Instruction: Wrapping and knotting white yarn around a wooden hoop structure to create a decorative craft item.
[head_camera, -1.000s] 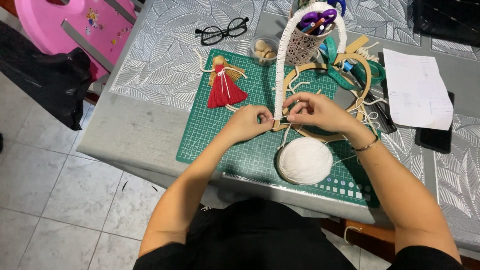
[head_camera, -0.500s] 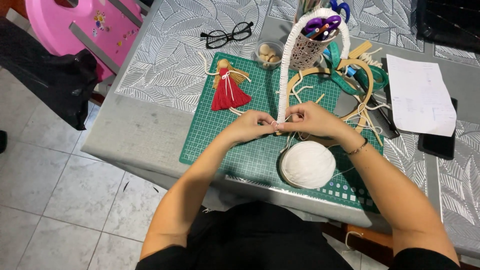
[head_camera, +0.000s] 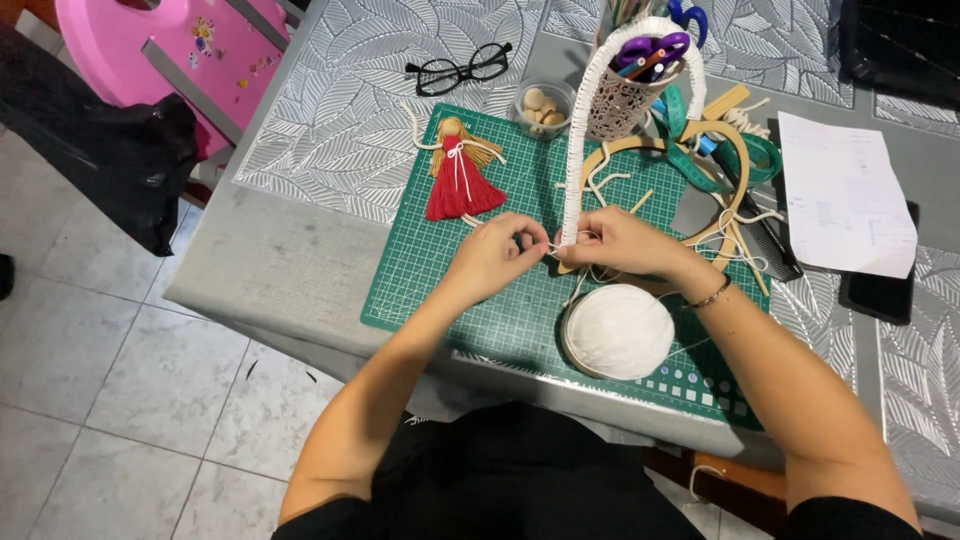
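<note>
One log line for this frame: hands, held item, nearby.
left hand: pinching white cord | right hand: holding cord-wrapped hoop | near: yarn ball, green mat

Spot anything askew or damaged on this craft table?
Nothing damaged or spilled. Only oddity: the white paper sheet lies partly over a dark flat device. Both hands, left and right, pinch cord at the cord-wrapped hoop.

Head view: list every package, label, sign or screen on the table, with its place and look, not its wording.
Printed paper sheet: right side of the table, white rectangle with faint dark print, lying flat.
Dark flat device: under the sheet's lower right edge, black, mostly covered; possibly a phone.
Clear plastic tub: above the green cutting mat, round, holding pale beads.
</note>
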